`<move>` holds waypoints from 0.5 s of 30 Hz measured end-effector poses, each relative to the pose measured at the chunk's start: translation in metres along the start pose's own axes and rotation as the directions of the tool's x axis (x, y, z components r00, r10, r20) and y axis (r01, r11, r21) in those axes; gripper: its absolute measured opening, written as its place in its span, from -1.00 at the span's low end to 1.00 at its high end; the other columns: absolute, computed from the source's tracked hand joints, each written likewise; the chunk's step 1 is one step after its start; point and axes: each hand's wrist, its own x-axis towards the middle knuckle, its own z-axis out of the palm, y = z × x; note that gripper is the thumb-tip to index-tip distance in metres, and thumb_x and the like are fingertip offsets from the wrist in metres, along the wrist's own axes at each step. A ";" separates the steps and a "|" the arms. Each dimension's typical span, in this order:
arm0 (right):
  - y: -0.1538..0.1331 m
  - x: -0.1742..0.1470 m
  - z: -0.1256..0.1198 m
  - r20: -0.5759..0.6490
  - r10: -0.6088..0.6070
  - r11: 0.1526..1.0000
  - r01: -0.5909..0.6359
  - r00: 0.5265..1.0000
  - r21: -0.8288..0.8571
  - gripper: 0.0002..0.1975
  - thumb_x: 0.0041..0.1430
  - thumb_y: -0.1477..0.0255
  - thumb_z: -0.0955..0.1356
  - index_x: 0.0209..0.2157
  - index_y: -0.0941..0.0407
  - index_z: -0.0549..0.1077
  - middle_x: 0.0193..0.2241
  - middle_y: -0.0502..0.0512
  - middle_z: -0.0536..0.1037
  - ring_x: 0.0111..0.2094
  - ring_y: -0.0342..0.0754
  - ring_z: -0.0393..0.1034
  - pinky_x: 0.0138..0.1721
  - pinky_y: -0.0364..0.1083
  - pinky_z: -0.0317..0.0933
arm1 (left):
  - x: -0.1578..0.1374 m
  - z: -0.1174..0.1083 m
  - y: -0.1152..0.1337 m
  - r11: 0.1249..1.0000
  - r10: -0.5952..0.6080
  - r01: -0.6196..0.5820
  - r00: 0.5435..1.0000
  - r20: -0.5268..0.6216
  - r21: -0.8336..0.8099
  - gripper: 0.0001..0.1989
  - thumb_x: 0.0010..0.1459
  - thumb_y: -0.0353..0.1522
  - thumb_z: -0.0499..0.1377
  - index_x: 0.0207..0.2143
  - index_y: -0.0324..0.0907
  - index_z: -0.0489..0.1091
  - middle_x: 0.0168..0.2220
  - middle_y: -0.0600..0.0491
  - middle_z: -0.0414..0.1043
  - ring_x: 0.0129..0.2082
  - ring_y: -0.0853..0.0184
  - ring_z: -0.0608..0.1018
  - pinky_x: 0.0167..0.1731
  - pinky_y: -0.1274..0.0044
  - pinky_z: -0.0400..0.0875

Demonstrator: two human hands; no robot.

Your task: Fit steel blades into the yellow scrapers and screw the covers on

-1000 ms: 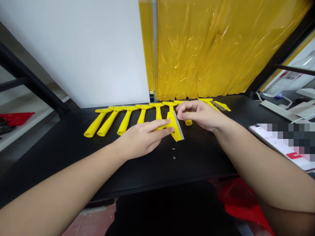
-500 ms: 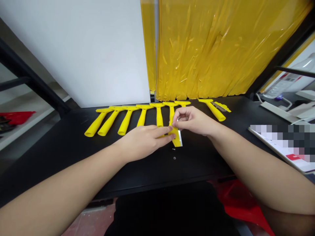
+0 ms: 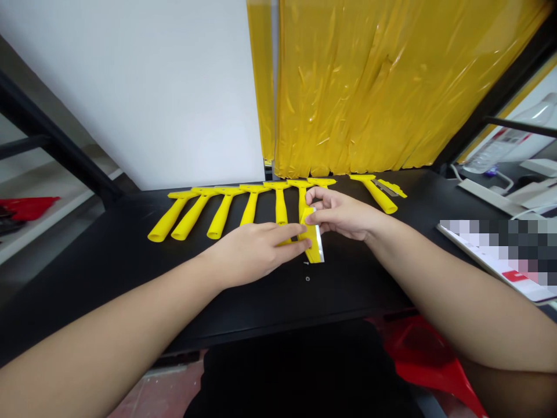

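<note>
Yellow scraper (image 3: pixel 314 252) has dropped nearer the screw (image 3: pixel 306 263), now just beyond it, your left hand (image 3: pixel 255 252) and right hand (image 3: pixel 342 215) both pinching its head; probably light, stiff plastic, so grip that, not the likely sharp blade (image 3: pixel 321 251).

A yellow scraper (image 3: pixel 315 252), its silvery blade (image 3: pixel 321 249) facing right, is held between the left hand (image 3: pixel 256 252) and right hand (image 3: pixel 342 215), handle apparently mostly hidden
</note>
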 end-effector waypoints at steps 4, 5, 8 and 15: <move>0.002 0.004 -0.006 -0.036 -0.096 0.995 0.095 0.995 -0.036 -0.50 -0.08 0.42 0.61 -0.18 0.03 0.32 -0.49 -0.16 0.50 -0.47 -0.15 0.45 -0.41 -0.14 0.41 | 0.002 -0.004 -0.001 0.993 -0.111 0.111 0.994 -0.011 -0.029 -0.64 0.39 -0.43 0.10 0.15 -0.05 0.51 0.29 -0.10 0.42 -0.16 0.27 0.69 -0.31 0.48 0.64; 0.001 0.004 -0.010 -0.077 -0.153 0.985 0.146 0.985 -0.088 -0.50 -0.07 0.39 0.62 -0.18 0.04 0.34 -0.46 -0.14 0.51 -0.46 -0.15 0.45 -0.42 -0.15 0.39 | 0.001 -0.004 -0.002 0.989 -0.143 0.143 0.990 -0.011 -0.035 -0.63 0.37 -0.45 0.11 0.16 -0.06 0.50 0.31 -0.12 0.39 -0.13 0.25 0.69 -0.26 0.46 0.65; -0.006 -0.001 -0.023 -0.095 -0.354 0.884 0.300 0.930 -0.359 -0.63 -0.03 0.33 0.62 -0.30 0.09 0.43 -0.49 -0.10 0.49 -0.49 -0.19 0.36 -0.47 -0.18 0.26 | -0.001 -0.002 -0.007 0.971 -0.226 0.225 0.974 -0.007 -0.083 -0.60 0.35 -0.48 0.12 0.17 -0.09 0.49 0.34 -0.16 0.37 -0.01 0.17 0.68 -0.09 0.36 0.66; -0.016 -0.026 -0.007 0.516 0.136 0.601 0.344 0.846 -0.722 -0.83 0.20 0.39 0.49 -0.18 0.12 0.69 -0.43 0.00 0.62 -0.45 -0.14 0.43 -0.39 -0.16 0.24 | -0.008 0.011 -0.018 0.945 -0.297 0.296 0.955 0.010 -0.137 -0.59 0.36 -0.50 0.09 0.19 -0.14 0.48 0.32 -0.17 0.41 0.14 0.07 0.63 0.02 0.28 0.64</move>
